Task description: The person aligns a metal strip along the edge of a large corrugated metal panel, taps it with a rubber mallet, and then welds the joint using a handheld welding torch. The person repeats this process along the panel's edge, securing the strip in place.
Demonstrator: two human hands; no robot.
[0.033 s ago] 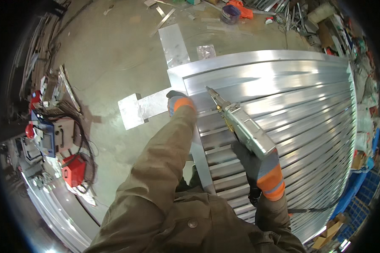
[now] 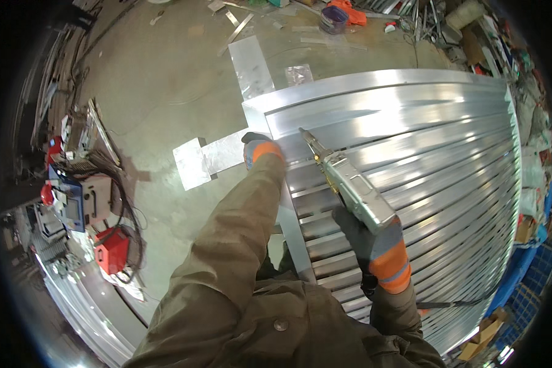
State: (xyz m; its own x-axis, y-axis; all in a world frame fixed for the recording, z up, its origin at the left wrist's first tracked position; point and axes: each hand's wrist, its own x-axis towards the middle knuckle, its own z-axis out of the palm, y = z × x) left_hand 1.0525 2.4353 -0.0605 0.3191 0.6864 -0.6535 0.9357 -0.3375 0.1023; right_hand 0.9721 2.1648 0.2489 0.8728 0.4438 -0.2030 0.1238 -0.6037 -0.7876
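A slatted silver metal panel [image 2: 343, 115] lies in front of me, edged by a flat metal frame [image 2: 297, 248]. My left hand [image 2: 262, 151], in a grey and orange glove, is closed over the frame's left side, near the far left corner; its fingertips are partly hidden. In my right hand [image 2: 377, 248], gloved alike, is a silver welding gun [image 2: 359, 189] with a boxy body and a thin brass-coloured tube. The gun's narrow nozzle points far and left, above the slats and a short way right of my left hand. My right fingers wrap its rear underside.
Flat metal support pieces [image 2: 224, 151] stick out beyond the panel's left edge. A red box [image 2: 111, 250] and a blue machine [image 2: 72, 205] with cables stand at left. A purple bucket [image 2: 333, 20] sits far off. A dark cable [image 2: 454, 303] runs right from my right forearm.
The view has shifted very slightly. Both hands and the welding gun keep nearly the same places over the panel.
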